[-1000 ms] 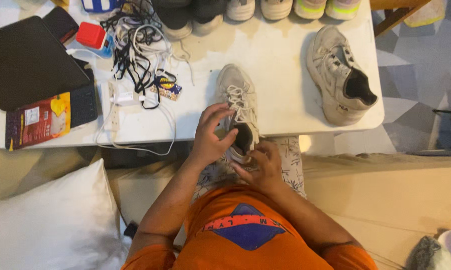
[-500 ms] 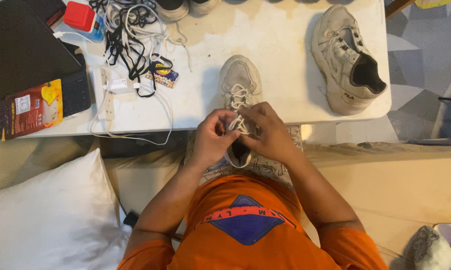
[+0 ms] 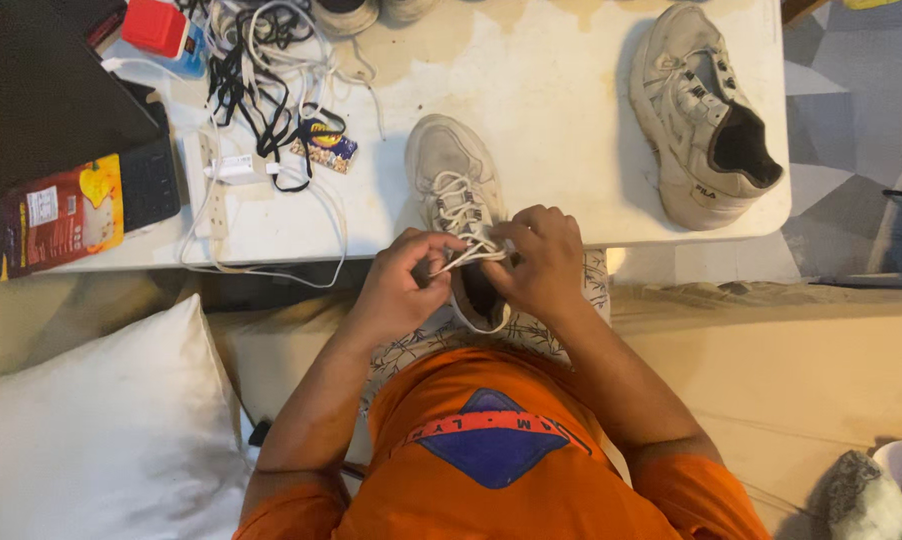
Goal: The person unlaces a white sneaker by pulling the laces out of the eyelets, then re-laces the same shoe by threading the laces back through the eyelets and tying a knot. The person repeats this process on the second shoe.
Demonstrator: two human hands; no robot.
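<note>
Head view: left hand [image 3: 396,290] and right hand [image 3: 541,265] both pinch the lace [image 3: 468,255] of the sneaker [image 3: 449,185] at the table [image 3: 551,120] edge — lower eyelets threaded, top ends not yet tied; second sneaker [image 3: 696,110] untouched.

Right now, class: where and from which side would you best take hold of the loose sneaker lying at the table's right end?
Probably the heel collar of the loose sneaker, from the near right: its dark opening faces that table corner, unobstructed, giving fingers a rim to hook.
</note>
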